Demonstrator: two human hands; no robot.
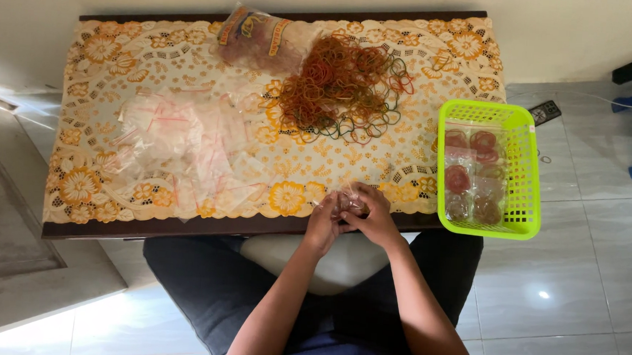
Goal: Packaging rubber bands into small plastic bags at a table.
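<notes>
Hands are brought together at the near edge of the low table point(108, 227), where a small clear plastic bag point(351, 200) is pinched between the fingers of the left hand point(323, 222) and the right hand point(373, 216); what lies inside the bag cannot be told. Beyond them, on the orange-flowered lace cloth point(149, 43), a loose heap of rubber bands point(343, 84) in red, brown and green is spread, and a printed bag point(255, 35) is laid just beside it. A pile of clear zip bags point(179, 140) is scattered to the left. A lime-green basket point(526, 179) at the right end is filled with packed bags of bands
</notes>
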